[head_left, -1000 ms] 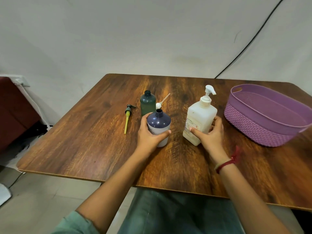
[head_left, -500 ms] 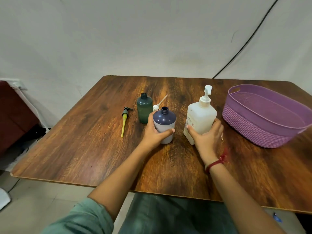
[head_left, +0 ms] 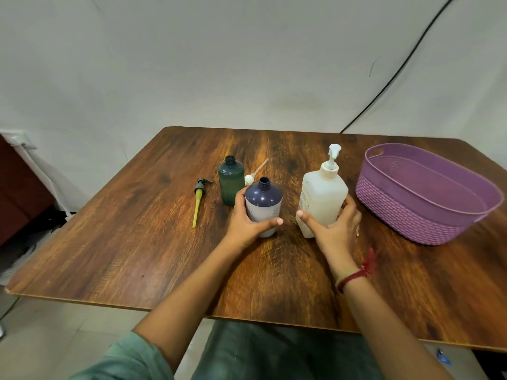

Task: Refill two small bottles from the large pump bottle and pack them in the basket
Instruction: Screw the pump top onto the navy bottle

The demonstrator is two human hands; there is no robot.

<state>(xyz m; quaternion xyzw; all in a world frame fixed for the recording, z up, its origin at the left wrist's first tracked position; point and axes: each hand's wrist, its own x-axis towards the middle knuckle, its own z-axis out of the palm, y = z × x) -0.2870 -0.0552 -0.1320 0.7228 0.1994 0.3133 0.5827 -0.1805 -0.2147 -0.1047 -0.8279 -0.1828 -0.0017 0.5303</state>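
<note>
The left hand [head_left: 247, 226] is wrapped round the dark blue bottle [head_left: 263, 198], thumb in front and fingers behind. The right hand [head_left: 334, 229] is wrapped round the bottom of the big white pump bottle [head_left: 323, 196]. Both bottles stand on the table [head_left: 137, 229], near each other.

The blue bottle's top is off and its mouth is small. The spout [head_left: 334, 149] sits higher and off to one side, so I think the soap could miss and run down the outside. Then the bottle would get slippery.

The big bottle is held low down. A hard push on the pump could tip it.

The green bottle [head_left: 231, 185] stands open, just behind the left fingers. A bump could knock it over. Two loose pump tops, one with a yellow tube [head_left: 198, 198] and one white [head_left: 250, 179], lie close by and could get knocked about.

The purple basket [head_left: 397, 212] waits well off to the right. Neither small bottle is in it yet.
</note>
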